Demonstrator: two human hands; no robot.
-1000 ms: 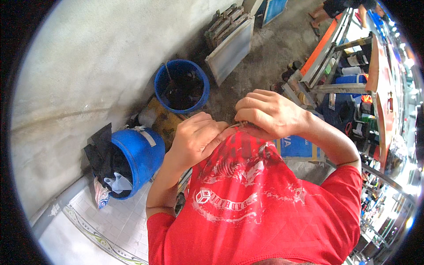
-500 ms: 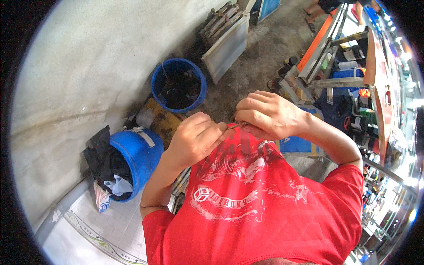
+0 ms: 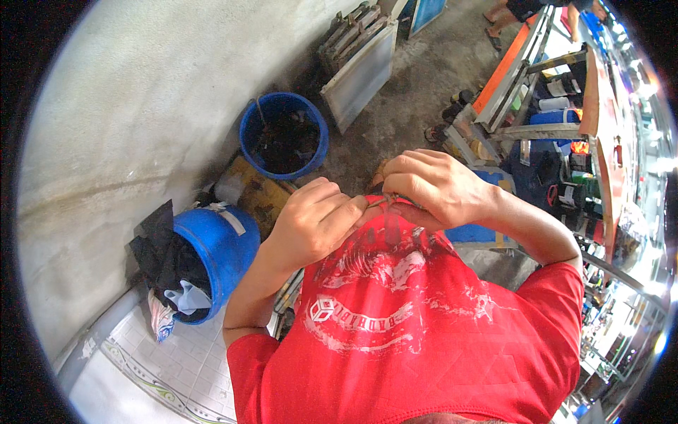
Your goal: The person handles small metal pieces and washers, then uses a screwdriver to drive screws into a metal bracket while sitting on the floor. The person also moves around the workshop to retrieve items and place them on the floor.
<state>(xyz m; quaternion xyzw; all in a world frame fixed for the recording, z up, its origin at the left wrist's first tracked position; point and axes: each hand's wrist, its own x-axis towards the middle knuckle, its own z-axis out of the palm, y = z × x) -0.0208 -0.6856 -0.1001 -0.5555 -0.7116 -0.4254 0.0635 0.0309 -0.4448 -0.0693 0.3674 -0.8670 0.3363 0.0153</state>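
Note:
In front of my waist, my left hand [image 3: 314, 219] and my right hand [image 3: 438, 185] are brought close together. Between them runs a thin brownish cord [image 3: 381, 201], pinched at one side by my left thumb and fingers. My right hand is closed around the other side, its fingers curled over and partly hiding the cord. Whether the cord is knotted is too small to tell. Just under both hands lies the front of my red printed shirt [image 3: 424, 318], touching or nearly touching the cord.
Left of me are a tipped blue barrel [image 3: 222, 258] with dark cloth and an upright blue bin [image 3: 311, 159] of dark waste. Framed panels [image 3: 360, 74] lean by the wall. A cluttered rack [image 3: 540, 132] stands at right. Another person's legs [image 3: 496, 25] show at the far end.
My hands have shifted slightly, the right one a little to the right, and more of the cord shows between them. The other person's legs have moved slightly.

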